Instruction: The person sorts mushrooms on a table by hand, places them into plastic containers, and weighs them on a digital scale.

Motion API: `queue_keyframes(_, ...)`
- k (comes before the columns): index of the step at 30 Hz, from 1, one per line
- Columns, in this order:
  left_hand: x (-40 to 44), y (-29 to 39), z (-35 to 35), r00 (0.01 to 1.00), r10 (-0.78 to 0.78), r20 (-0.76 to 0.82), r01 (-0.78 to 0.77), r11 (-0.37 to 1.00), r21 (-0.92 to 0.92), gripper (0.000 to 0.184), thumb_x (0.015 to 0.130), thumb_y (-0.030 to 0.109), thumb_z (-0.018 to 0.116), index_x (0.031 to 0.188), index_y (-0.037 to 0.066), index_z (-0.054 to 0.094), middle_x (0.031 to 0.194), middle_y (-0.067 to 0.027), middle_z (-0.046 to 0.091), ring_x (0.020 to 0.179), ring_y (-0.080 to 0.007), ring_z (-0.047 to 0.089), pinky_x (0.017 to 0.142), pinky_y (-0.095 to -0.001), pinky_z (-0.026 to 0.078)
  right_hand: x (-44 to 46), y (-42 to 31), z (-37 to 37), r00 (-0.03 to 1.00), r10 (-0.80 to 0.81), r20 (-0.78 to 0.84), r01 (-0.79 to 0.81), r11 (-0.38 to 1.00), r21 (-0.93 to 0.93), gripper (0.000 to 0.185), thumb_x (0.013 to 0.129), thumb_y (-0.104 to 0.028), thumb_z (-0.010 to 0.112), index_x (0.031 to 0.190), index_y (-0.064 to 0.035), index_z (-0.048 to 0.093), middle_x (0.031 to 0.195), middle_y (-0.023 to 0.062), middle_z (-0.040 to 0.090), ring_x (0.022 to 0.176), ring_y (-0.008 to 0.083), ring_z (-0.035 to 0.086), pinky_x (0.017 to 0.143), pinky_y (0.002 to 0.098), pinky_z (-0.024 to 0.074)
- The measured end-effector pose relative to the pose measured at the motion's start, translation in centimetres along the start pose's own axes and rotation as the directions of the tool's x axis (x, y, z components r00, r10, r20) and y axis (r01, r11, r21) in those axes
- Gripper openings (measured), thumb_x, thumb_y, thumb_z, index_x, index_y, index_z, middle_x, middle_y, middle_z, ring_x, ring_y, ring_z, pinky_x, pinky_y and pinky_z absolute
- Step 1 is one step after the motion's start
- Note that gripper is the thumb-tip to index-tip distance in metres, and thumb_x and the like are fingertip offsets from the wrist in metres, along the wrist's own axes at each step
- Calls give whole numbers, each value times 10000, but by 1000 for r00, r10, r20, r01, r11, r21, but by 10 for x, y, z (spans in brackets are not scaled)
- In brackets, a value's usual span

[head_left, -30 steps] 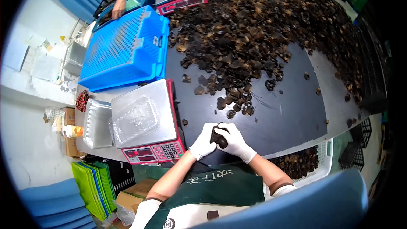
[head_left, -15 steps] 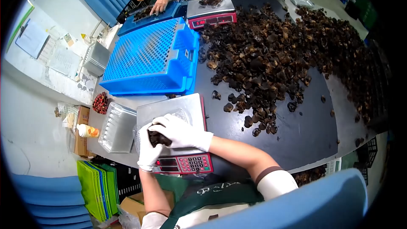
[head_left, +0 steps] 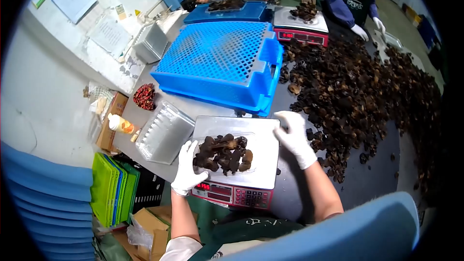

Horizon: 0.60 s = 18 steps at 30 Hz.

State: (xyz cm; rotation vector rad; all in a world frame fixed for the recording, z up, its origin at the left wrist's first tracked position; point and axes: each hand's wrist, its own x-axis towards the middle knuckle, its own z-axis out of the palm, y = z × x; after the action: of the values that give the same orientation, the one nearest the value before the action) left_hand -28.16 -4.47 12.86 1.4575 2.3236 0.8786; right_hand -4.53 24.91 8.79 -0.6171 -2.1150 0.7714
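A clear plastic tray (head_left: 212, 170) with dark brown wood ear mushrooms (head_left: 224, 153) in it sits on the steel pan (head_left: 263, 176) of a red digital scale. The scale's red display (head_left: 203, 186) is lit. My left hand (head_left: 187, 170), in a white glove, is at the tray's left side with fingers stretched and thumb apart; whether it touches the rim I cannot tell. At the pan's right edge, my white-gloved right hand (head_left: 296, 139) is open and holds nothing, its thumb and fingers spread.
A blue plastic crate (head_left: 208, 58) stands beyond the scale. Loose wood ears form a big heap (head_left: 348, 96) at right. Left are stacked clear trays (head_left: 166, 133), a red bundle (head_left: 144, 96) and a bottle (head_left: 121, 124). Co-workers stand across the table by another scale (head_left: 302, 36).
Both hands have come off the wood ears, which now lie spread in the tray. My right hand has moved right and opened; the left has shifted to the tray's side. The view has turned.
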Motion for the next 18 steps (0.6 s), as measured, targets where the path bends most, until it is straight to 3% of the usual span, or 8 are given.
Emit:
queue_keyframes(1,2,-1,-1,1000,26,2,-26,999,33,982,602,288,799,1458,95,358,1474,-245,303,1386,-439,255,1144,-480,241,-14,34,4,993,46,-105,-72,964,-255,331,745,-290,691,999,-78,678,1069,108,671,1038,321,601,925,440,453)
queue_keyframes(2,5,-1,-1,998,55,8,-56,996,64,1001,605,334,826,1460,103,358,1474,-243,304,1389,-447,246,1142,-494,238,-28,59,1,979,201,-35,-200,907,-371,431,780,-357,683,1119,-92,653,1182,135,624,1141,340,538,973,498,399)
queue_keyframes(4,10,10,5,999,47,26,-50,991,120,1054,588,467,855,1458,122,369,1479,-226,310,1395,-464,225,1134,-551,211,-57,76,-3,951,309,0,-227,700,-678,533,811,-408,669,1250,-116,593,1292,168,544,1221,372,457,987,554,351)
queue_keyframes(6,15,23,19,995,86,54,-97,962,255,1080,574,552,843,1457,140,378,1484,-205,316,1396,-475,219,1120,-597,187,-80,65,-10,943,305,137,-119,689,-715,608,814,-437,672,1324,-132,543,1345,191,488,1252,393,413,984,574,326)
queue_keyframes(11,25,39,53,988,157,-4,-148,936,320,1001,573,603,819,1384,138,461,1374,-182,434,1285,-423,376,1074,-568,271,-132,56,-32,951,49,305,121,850,-512,201,855,-270,648,971,-106,636,911,89,581,883,282,566,754,407,459)
queue_keyframes(14,29,45,60,958,287,-30,-274,938,213,866,581,419,869,1300,71,536,1217,-175,554,1108,-366,547,943,-452,452,-164,59,-49,925,76,371,110,884,-455,170,879,-285,638,866,-116,641,754,102,588,679,277,620,595,384,497)
queue_keyframes(16,30,55,65,953,303,8,-297,930,217,868,569,366,874,1309,68,533,1194,-168,567,1091,-355,563,949,-446,452,-174,44,-66,965,93,245,-6,942,-336,132,875,-213,661,869,-81,657,768,109,615,693,255,641,623,340,507)
queue_keyframes(18,37,55,65,934,351,62,-356,928,106,924,527,385,877,1326,75,531,1226,-167,553,1114,-354,541,952,-443,449,-173,27,-78,970,207,-131,-202,978,51,79,857,-109,680,889,-39,663,805,115,645,716,241,646,661,306,508)
